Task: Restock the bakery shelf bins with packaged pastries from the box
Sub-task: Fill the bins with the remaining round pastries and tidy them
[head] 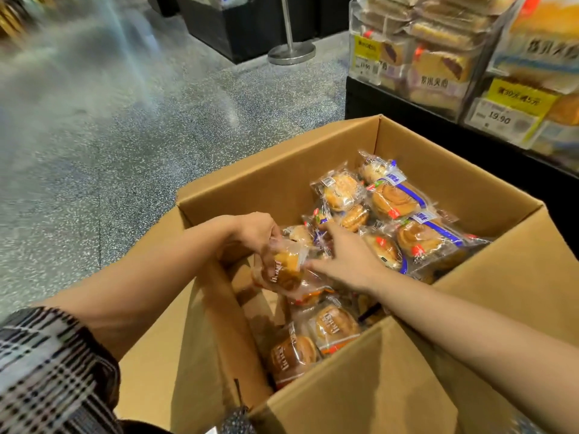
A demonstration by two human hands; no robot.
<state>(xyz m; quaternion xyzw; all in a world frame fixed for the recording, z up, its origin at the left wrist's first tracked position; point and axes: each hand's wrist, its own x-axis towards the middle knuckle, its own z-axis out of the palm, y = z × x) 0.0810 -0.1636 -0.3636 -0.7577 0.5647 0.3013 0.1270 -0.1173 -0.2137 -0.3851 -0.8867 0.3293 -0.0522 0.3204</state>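
While both forearms are reaching down over the near flap, a plaid sleeve (47, 371) is showing at the lower left and the open cardboard box (282, 180) is filling the middle of the view. Nearest inside it, brown-printed pastry packs (332, 327) are lying low against the near wall. Just above them the left hand (257, 233) is curling its grip around one wrapped pastry (283, 267), lifting it slightly clear of the pile, while the right hand (347, 258) is spreading its fingers, thumb touching that same pack and fingertips reaching into the packs behind; whether it is pinching anything cannot be told. Farther back, blue-striped pastry packs (404, 195) are stacked higher along the far side of the box. Beyond the box, to the right, clear shelf bins (407, 48) are holding packaged cakes above yellow price tags (513, 98), with a speckled floor (125, 120) and a metal stanchion base (291, 53) to the left. Judged risks: the film wrapper is slick, so a one-handed hold could slip and drop the pastry back; a tight squeeze could crush the soft bun; gathering several packs at once could spill some on the floor during the carry to the bins; mixing the two kinds could put stock in the wrong bin.
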